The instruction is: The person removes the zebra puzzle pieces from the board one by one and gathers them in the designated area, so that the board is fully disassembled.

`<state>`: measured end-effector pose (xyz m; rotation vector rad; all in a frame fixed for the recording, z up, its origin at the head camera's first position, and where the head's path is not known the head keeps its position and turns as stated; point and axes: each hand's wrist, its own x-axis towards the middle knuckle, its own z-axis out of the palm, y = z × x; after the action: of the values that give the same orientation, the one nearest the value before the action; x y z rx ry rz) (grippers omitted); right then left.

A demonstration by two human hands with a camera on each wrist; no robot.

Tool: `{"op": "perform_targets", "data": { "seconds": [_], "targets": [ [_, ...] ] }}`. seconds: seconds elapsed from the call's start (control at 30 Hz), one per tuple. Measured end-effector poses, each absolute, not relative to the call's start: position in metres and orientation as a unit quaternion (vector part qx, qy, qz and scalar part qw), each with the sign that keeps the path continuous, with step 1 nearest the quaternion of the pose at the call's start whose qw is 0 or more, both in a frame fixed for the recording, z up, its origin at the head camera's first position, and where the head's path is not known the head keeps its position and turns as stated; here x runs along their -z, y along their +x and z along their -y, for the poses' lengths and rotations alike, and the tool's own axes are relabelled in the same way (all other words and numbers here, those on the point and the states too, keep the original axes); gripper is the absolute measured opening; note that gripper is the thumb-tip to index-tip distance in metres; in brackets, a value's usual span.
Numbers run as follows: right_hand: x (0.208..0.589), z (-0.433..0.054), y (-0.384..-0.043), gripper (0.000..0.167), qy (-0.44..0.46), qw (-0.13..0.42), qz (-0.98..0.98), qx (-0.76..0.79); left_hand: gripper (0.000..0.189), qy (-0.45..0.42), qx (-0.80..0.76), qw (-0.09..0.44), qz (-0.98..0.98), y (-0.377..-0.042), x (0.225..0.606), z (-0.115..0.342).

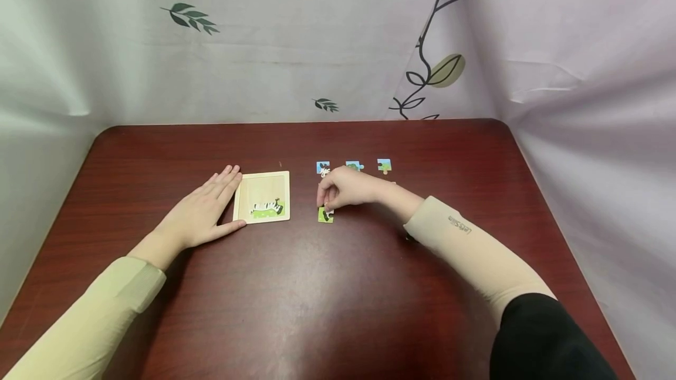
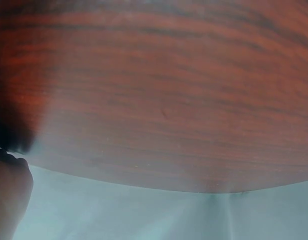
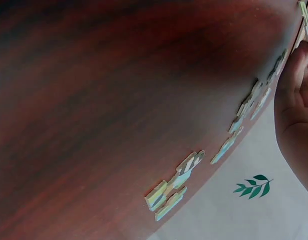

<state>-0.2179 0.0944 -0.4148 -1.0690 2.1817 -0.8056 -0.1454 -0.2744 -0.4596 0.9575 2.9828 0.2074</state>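
Note:
My left hand lies with its fingers straight at the left edge of a shallow wooden puzzle tray. Joined green and zebra-striped pieces fill a strip along the lower part of the tray. To the right of the tray, my right hand pinches a green puzzle piece with a dark and white pattern between thumb and fingers. In the right wrist view that hand shows only at the right edge, with the pinched piece partly cut off. The left wrist view shows mostly bare tabletop.
Behind the right hand lie loose puzzle pieces: a blue one with zebra stripes, a blue-green one and another farther right. The right wrist view shows several pieces on the table. Patterned curtains surround the tabletop.

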Motion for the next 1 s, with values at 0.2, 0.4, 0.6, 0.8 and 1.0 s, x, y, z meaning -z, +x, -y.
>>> {"op": "perform_targets", "data": {
  "seconds": [0.2,0.4,0.6,0.8,1.0],
  "targets": [
    [0.415,-0.097,-0.214,0.008,-0.413,0.253,-0.827,0.285,0.101,0.306,-0.069,-0.001,-0.949,-0.146,0.459,0.274],
    [0.417,-0.096,-0.210,0.009,-0.427,0.220,-0.839,0.255,0.102,0.305,-0.071,-0.001,-0.950,-0.145,0.460,0.274],
    [0.420,-0.095,-0.208,0.010,-0.438,0.196,-0.845,0.236,0.102,0.304,-0.070,0.000,-0.950,-0.145,0.462,0.275],
    [0.422,-0.097,-0.207,0.010,-0.448,0.184,-0.843,0.233,0.102,0.301,-0.071,0.004,-0.951,-0.144,0.460,0.274],
    [0.422,-0.099,-0.206,0.011,-0.454,0.178,-0.843,0.227,0.102,0.301,-0.069,0.001,-0.951,-0.144,0.460,0.274]
  ]
}}
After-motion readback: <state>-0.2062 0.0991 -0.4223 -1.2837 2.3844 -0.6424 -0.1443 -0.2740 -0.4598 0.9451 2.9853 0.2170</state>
